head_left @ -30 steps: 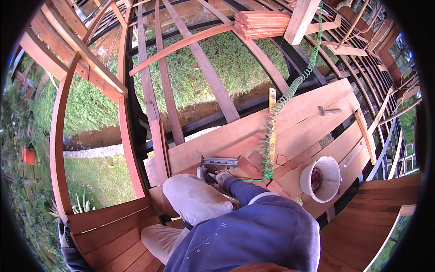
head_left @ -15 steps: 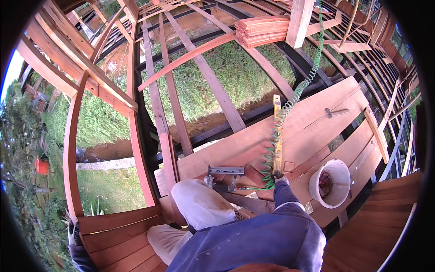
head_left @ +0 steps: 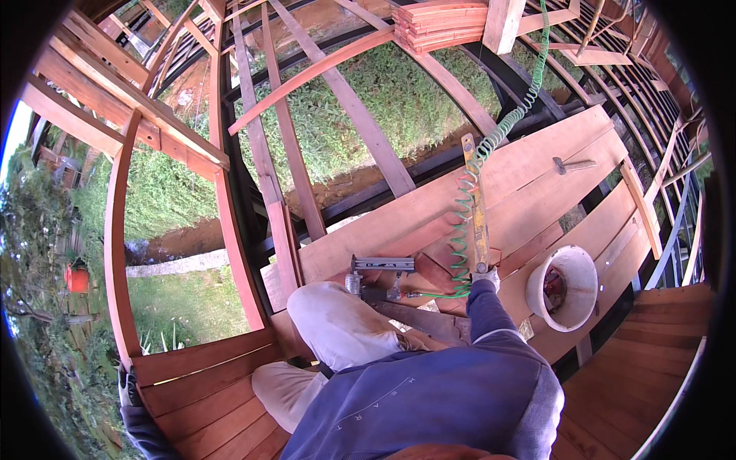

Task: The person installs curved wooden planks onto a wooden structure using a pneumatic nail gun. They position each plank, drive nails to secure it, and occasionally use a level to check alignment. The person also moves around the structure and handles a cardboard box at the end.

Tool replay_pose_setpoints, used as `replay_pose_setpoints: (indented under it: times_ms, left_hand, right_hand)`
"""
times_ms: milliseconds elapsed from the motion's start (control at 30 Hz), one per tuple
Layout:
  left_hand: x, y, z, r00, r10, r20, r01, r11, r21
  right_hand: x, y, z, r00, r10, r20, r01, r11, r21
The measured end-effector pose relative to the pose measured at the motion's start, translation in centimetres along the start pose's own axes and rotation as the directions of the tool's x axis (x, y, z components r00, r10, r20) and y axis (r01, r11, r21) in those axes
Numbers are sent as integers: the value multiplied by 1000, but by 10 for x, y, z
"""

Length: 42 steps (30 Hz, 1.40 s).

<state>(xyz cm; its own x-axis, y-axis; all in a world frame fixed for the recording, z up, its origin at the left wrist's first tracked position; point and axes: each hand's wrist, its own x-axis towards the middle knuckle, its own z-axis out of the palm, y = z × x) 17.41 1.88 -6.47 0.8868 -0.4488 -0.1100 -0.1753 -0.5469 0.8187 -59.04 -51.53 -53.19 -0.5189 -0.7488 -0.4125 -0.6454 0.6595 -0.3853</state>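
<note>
My right hand (head_left: 486, 276), in a pale glove, is closed around the near end of a yellow spirit level (head_left: 480, 218). The level points away from me over the wooden boards (head_left: 383, 222), slightly tilted to the left. A green coiled air hose (head_left: 498, 138) runs beside and across it. Left of that hand, a nail gun (head_left: 383, 276) lies by my bent knee, joined to the hose. At the far left, my left hand (head_left: 128, 387), gloved, is at the outer edge of the slatted boards (head_left: 207, 383); its fingers are too small and partly hidden to read.
A white bucket (head_left: 537, 303) with small items inside stands to the right. A hammer (head_left: 573, 164) lies on the far boards. Stacked planks (head_left: 441, 27) rest on beams beyond. Open gaps between joists (head_left: 368, 138) show grass below. Wooden posts (head_left: 115, 245) stand at left.
My right hand has moved a little right with the level, whose angle has turned slightly. The whole view has shifted a little. The nail gun, hammer and bucket stay put on the boards.
</note>
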Motion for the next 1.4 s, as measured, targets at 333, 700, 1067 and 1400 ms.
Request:
replay_pose_setpoints:
  times_ms: [333, 700, 1067, 1400]
  left_hand:
    - [-9, 14, 7, 995, 76, 58, -74, 996, -45]
    - [-35, 57, 37, 994, 93, 63, -93, 996, 5]
    - [-54, 104, 52, 983, 96, 158, -124, 976, 181]
    - [-51, 100, 53, 997, -24, 73, 7, 974, 226]
  right_hand:
    - [-131, -37, -70, 792, -194, 579, -573, 92, 815]
    - [-227, -159, -116, 844, -536, 10, -50, -59, 997]
    - [-298, -361, -180, 390, -746, -540, 501, -320, 804]
    - [-439, -442, 0, -24, -993, -116, 3, -116, 993]
